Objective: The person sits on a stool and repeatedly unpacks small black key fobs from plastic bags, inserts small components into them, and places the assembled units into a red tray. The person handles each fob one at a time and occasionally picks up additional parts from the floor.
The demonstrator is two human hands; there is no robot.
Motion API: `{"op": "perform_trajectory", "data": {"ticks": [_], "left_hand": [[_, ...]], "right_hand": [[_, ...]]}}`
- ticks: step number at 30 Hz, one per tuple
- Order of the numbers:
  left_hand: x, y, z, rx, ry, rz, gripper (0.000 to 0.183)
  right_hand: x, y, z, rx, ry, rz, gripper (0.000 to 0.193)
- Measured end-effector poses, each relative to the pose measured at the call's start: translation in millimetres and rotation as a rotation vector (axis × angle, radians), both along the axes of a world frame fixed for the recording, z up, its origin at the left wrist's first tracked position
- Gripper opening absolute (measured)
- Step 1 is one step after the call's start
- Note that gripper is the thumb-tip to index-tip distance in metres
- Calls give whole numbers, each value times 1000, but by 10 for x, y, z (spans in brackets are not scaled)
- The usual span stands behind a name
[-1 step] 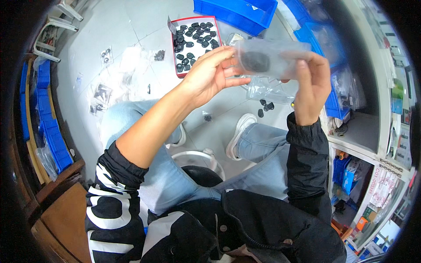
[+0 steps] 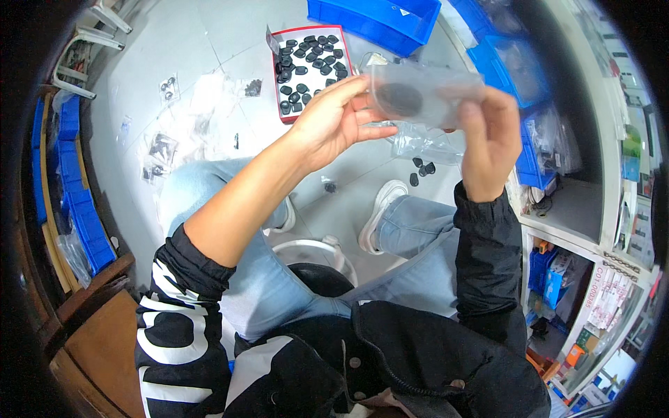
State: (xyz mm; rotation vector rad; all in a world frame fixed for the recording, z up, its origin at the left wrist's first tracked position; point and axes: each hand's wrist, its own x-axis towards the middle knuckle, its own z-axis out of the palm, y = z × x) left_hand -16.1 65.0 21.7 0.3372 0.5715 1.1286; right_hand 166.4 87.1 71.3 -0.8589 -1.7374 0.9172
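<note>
A frosted plastic bag (image 2: 435,90), blurred by motion, is held level above the floor between my two hands. One dark rounded piece (image 2: 403,99) shows through its left part. The thumb and forefinger of my left hand (image 2: 334,115) pinch the bag's left edge, while the other fingers spread below. On the bag's right end, my right hand (image 2: 491,136) closes with its thumb in front; its fingertips are partly hidden and smeared. Behind my left hand lies a red-rimmed tray (image 2: 283,120) with many small black rounded pieces (image 2: 301,70).
A blue bin (image 2: 369,24) stands beyond the tray. Clear plastic bags (image 2: 425,141) and loose black pieces (image 2: 414,179) lie under my hands. Small packets (image 2: 162,150) are scattered at left. Shelving (image 2: 592,237) rises at right. A white bucket (image 2: 341,261) sits between my legs.
The bag and my right hand have shifted slightly to the left. My left hand has barely moved.
</note>
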Motion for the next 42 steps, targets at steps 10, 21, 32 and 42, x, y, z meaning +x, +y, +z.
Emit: {"op": "perform_trajectory", "data": {"ticks": [10,21,32,42], "left_hand": [[69,-20,-47,-149,-89,-151,44],[23,44,-183,-135,-189,-126,36],[125,-4,102,159,-239,-135,56],[94,-14,277,543,28,-136,66]], "right_hand": [[-35,-57,330,386,-344,69,16],[1224,212,141,-86,82,-393,23],[3952,-389,-1620,-721,620,-1160,35],[2491,-343,-524,-541,348,-854,36]]}}
